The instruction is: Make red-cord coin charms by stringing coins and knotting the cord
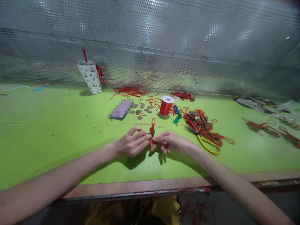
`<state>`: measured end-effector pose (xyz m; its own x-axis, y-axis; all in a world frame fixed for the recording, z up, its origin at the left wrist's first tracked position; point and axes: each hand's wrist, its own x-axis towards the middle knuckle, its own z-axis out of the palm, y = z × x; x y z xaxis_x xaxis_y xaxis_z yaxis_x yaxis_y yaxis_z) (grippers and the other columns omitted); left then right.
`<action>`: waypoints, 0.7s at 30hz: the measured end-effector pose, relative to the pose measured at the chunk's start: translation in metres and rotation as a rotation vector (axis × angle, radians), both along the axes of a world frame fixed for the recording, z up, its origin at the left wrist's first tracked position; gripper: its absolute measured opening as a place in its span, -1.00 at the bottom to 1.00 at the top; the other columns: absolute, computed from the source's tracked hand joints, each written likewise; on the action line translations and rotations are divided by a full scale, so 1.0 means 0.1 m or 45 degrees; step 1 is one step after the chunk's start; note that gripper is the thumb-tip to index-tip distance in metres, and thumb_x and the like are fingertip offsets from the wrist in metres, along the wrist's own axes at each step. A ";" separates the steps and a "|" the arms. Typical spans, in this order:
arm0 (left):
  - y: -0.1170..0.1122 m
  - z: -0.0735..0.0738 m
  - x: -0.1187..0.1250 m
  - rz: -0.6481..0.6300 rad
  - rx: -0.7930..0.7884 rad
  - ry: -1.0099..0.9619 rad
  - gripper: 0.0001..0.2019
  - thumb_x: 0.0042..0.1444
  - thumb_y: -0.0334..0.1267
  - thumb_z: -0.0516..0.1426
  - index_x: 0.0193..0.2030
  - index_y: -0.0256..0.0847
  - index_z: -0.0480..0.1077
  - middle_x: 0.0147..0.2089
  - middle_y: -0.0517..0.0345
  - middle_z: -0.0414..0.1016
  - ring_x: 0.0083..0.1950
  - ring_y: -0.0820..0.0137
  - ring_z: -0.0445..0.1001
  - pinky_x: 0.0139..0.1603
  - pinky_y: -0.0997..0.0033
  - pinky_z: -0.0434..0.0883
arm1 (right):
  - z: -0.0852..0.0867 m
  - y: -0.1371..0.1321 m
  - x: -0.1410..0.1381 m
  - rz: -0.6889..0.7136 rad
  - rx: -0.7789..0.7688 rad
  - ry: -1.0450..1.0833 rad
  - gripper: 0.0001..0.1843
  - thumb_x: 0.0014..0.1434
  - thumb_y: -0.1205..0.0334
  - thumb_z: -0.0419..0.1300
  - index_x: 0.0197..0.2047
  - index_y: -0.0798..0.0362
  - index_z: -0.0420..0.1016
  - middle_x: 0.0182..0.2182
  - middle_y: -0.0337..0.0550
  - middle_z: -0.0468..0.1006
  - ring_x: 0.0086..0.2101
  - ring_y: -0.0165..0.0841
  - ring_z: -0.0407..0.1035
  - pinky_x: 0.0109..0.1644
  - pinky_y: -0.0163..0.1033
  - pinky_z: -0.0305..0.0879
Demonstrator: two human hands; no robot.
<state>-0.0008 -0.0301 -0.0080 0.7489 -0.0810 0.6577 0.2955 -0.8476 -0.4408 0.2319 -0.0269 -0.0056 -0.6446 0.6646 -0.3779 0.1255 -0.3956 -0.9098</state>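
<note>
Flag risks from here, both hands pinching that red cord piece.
1. The red cord piece is held only by fingertip grip of the left hand and right hand; a slip could loosen the knot.
2. The scissors lie close beside the right wrist; a sweep could knock them.
3. Loose coins behind the hands may scatter if bumped.

Cup (pixel 90 78), spool (pixel 166 106), scissors (pixel 209 146), phone (pixel 120 111)

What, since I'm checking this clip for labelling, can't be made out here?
Head view:
Knot in the red cord ornament: covered by the pinching left hand and right hand.
Flat purple phone-like slab: pixelated.
Small round brownish coins: too small to read.
Dark red tasselled ornaments: cut by the right edge.
</note>
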 end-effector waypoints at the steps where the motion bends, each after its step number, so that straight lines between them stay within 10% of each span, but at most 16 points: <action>1: 0.00 -0.01 0.00 0.013 0.003 -0.002 -0.77 0.31 -0.49 0.02 -0.28 -0.25 0.47 -0.22 -0.01 0.68 -0.24 0.29 0.58 -0.10 0.22 0.37 | 0.00 0.00 -0.01 -0.008 -0.005 0.002 -0.67 0.16 0.02 0.37 -0.31 0.17 0.69 -0.26 0.06 0.72 -0.62 -0.57 0.34 -0.57 -0.45 0.24; 21: 0.02 -0.10 0.09 0.307 -0.853 -0.478 -0.92 0.31 -0.28 0.18 -0.20 -0.23 0.47 -0.14 0.01 0.59 -0.06 0.24 0.53 -0.03 0.24 0.42 | -0.01 -0.01 -0.11 -0.374 0.039 0.023 -0.81 0.14 0.23 0.34 -0.44 0.15 0.67 -0.37 0.01 0.71 -0.66 -0.58 0.23 -0.64 -0.43 0.11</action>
<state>0.0078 -0.0279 -0.0183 0.4150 0.5555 0.7205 0.5316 -0.7908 0.3035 0.2206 -0.0274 -0.0062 -0.4297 0.8346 -0.3447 -0.0068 -0.3847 -0.9230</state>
